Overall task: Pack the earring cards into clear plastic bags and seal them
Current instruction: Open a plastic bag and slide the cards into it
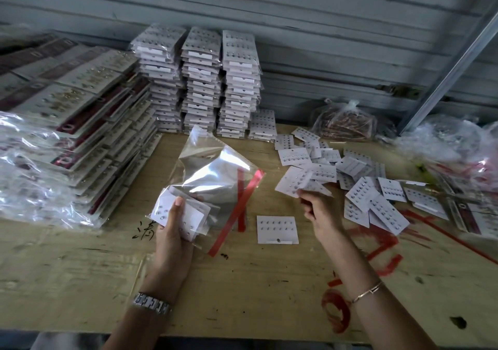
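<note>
Filling the clear bag point(215, 174): left hand point(172, 231) grips it, cards point(195, 216) inside; right hand point(319, 209) beside it pinches an earring card point(292, 181), which likely needs aligning with the bag's mouth next.

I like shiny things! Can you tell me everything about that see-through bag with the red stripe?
The clear plastic bag is thin, glossy film, crinkled and catching white glare. A red strip runs along its lower right edge. It is lifted off the wooden table and slants up and away from the left-hand grip, which holds its lower left end with the thumb pressing on top. White earring cards sit at that end; whether all are inside is hard to tell.
</note>
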`<move>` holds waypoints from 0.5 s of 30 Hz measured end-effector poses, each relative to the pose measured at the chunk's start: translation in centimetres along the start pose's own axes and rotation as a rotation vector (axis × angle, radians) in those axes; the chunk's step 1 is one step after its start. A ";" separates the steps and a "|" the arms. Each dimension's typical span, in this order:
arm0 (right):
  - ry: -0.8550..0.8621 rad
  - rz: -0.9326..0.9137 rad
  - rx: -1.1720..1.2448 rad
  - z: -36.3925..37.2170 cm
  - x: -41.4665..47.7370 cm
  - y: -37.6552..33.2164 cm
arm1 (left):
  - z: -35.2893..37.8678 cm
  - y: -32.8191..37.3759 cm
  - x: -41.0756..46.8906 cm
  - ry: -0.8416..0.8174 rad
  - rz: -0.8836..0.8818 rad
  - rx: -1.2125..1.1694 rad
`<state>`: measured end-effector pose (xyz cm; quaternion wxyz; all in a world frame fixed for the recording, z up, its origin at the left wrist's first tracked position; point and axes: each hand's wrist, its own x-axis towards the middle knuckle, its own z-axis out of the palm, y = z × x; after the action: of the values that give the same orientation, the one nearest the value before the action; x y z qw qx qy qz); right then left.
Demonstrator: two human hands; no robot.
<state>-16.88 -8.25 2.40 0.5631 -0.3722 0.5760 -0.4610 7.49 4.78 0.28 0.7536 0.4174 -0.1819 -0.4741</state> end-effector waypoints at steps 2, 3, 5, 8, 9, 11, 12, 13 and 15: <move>-0.096 0.145 0.121 0.7 0.3 0.3 | -0.2 -0.1 0.1 -0.022 0.009 0.022; -0.129 0.189 0.153 0.9 0.3 0.5 | -0.2 -0.1 0.1 -0.023 0.008 0.024; -0.181 0.239 0.135 1.1 0.2 0.5 | -0.2 -0.1 0.3 -0.024 0.001 0.029; -0.235 0.199 -0.071 1.1 0.0 0.3 | -0.1 -0.1 0.3 -0.040 0.012 0.050; -0.238 0.159 -0.165 1.0 -0.1 0.2 | -0.2 -0.1 0.4 -0.036 0.010 0.045; -0.242 0.016 -0.317 0.8 -0.1 0.1 | -0.3 -0.2 0.5 -0.025 0.008 0.034; -0.254 -0.094 -0.383 0.7 0.0 0.1 | -0.4 -0.3 0.5 -0.026 0.007 0.031; -0.256 -0.232 -0.471 0.7 0.0 0.0 | -0.4 -0.3 0.6 -0.027 0.006 0.032; -0.253 -0.527 -0.717 0.7 0.6 -0.3 | -0.5 -0.5 0.6 -0.028 0.022 0.031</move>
<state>-16.24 -9.02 2.49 0.3283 -0.7305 0.5116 -0.3114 7.81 4.42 -0.43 0.7496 0.4204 -0.2044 -0.4686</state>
